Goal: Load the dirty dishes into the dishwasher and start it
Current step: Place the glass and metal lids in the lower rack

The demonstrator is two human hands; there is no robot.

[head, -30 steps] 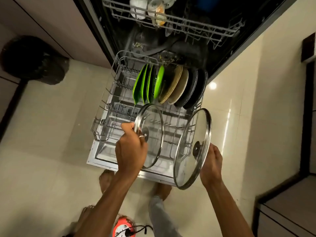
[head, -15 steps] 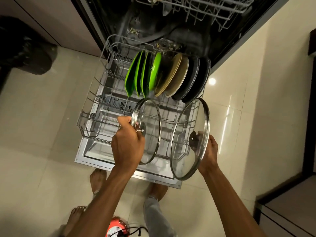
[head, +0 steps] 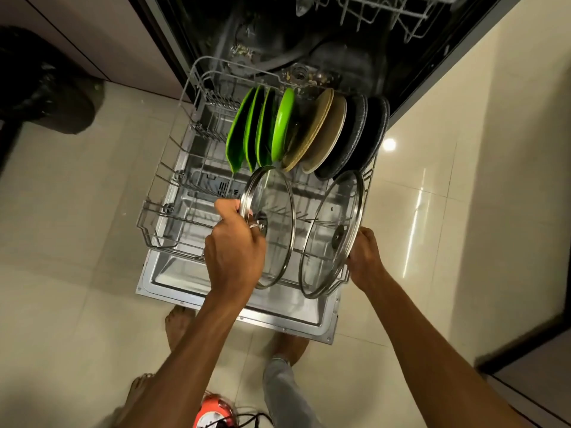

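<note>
Standing over the pulled-out rack (head: 160,217), the person is holding two glass lids on edge above its near half. The left hand (head: 234,251) is gripping the small lid (head: 275,211), thumb lying up along the steel rim and fingers curling in at the knob (a ring is catching the light there). The right hand (head: 366,257) is clasping the big lid (head: 330,242) from its outer side; its fingertips are hiding behind the rim, so exactly how they are gripping is unclear. Whether either lid is touching the tines is hard to tell through the glass. Behind them green plates (head: 247,134), tan plates (head: 324,131) and dark plates (head: 361,134) are standing in a row. The upper rack (head: 386,10) is running off the top edge.
</note>
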